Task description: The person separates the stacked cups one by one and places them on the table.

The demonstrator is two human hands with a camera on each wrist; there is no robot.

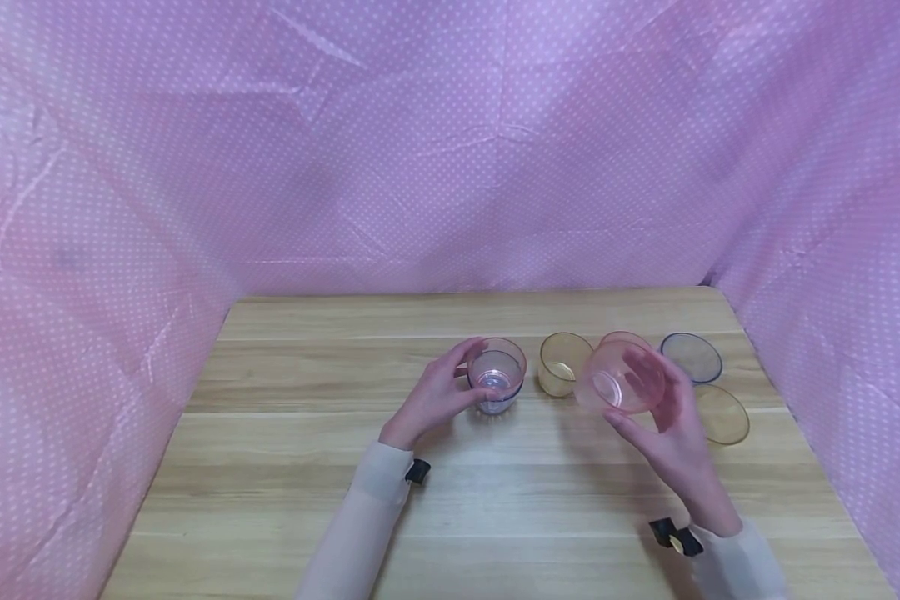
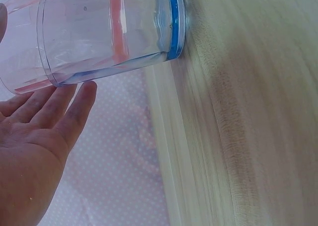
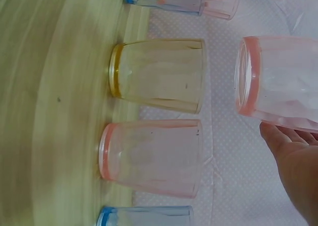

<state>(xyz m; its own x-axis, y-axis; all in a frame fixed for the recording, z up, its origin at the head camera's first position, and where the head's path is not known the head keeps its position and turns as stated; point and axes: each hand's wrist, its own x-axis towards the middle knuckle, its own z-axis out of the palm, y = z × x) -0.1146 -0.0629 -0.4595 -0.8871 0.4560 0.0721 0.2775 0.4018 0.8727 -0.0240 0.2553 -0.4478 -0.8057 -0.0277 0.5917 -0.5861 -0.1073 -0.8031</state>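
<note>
My left hand (image 1: 444, 390) grips a clear pink cup (image 1: 512, 354) at its sides, thumb in front and fingers behind. That cup sits nested inside a clear blue cup (image 1: 499, 407), whose blue-ringed base (image 2: 175, 25) is at the tabletop in the left wrist view. My right hand (image 1: 678, 442) holds another pink cup (image 1: 611, 379) up off the table, its pink-ringed base (image 3: 252, 77) facing down. Between the hands stands a yellow cup (image 1: 557, 367). A further pink cup (image 3: 154, 159) stands beside it, partly hidden in the head view behind the raised one.
Right of the raised cup stand a blue cup (image 1: 692, 358) and a second yellow cup (image 1: 726, 417), partly behind my right hand. All are on a wooden table (image 1: 307, 517). Pink dotted cloth (image 1: 450, 150) hangs around its back and sides.
</note>
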